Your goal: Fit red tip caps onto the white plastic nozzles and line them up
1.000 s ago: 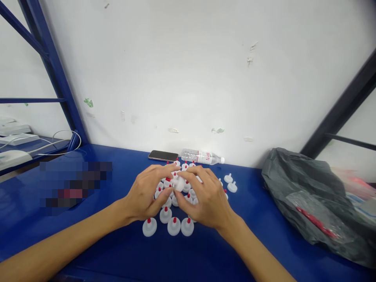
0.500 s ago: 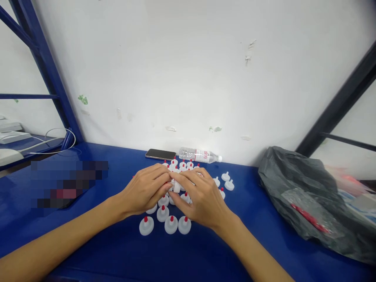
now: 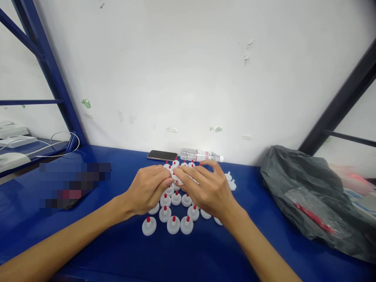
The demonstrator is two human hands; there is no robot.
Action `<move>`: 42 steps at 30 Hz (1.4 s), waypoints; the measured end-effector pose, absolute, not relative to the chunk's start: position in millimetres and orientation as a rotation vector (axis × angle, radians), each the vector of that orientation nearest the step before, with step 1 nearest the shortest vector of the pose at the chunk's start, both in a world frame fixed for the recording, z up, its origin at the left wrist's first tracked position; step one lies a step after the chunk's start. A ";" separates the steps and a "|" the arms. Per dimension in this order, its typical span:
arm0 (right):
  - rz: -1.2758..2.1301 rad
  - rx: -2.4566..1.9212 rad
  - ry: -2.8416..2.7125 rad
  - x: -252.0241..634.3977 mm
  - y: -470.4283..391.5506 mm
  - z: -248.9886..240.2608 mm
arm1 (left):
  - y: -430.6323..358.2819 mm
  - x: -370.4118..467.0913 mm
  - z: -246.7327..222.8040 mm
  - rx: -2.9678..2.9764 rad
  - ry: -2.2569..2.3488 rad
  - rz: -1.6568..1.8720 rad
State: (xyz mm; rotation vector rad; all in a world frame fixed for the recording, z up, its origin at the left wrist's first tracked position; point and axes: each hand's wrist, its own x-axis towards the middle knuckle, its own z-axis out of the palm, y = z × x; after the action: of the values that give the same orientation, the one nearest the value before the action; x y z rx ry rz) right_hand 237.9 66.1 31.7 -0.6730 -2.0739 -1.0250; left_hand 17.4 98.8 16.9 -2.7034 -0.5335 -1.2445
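Note:
My left hand [image 3: 149, 188] is closed, thumb and fingers pinched together at the middle of a group of white nozzle caps. What its fingertips hold is hidden. My right hand [image 3: 210, 190] meets it fingertip to fingertip, its fingers bent around a white nozzle cap [image 3: 178, 181] that shows only in part. Beneath and around both hands, several round white caps with red tips stand upright, among them a front cap [image 3: 173, 226] and another cap [image 3: 149, 226] to its left. White caps without red tips [image 3: 232, 185] stand to the right, partly behind my right hand.
Along the wall lie a dark phone [image 3: 162, 156] and a clear plastic bottle [image 3: 201, 155] on the blue table [image 3: 123, 243]. A dark plastic bag [image 3: 289, 180] sits at the right, bearing a clear packet of red pieces [image 3: 314, 217]. A blurred-out dark object [image 3: 79, 192] lies left.
My right hand has shifted slightly right and raised a finger, and the two hands' fingertips are a little further apart. More red-tipped caps show below them. The view has tilted slightly.

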 end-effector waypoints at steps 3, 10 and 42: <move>-1.088 -0.615 -2.009 240.4 64.1 34.1 | 92.8 21.0 18.0 -2.774 -0.588 -1.352; -1.249 -0.522 -1.923 246.3 61.3 39.9 | 80.2 29.2 25.2 -2.973 -0.763 -1.498; -0.867 -1.304 -1.708 320.4 96.9 26.8 | 159.1 -35.3 28.7 -2.255 -1.836 -0.544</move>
State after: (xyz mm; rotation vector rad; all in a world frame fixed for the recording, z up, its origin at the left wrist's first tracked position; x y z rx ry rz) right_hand 320.4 96.9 26.8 -1.3036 -1.7078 -0.8668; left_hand -35.3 159.1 28.7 -2.2549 -1.8364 -0.5438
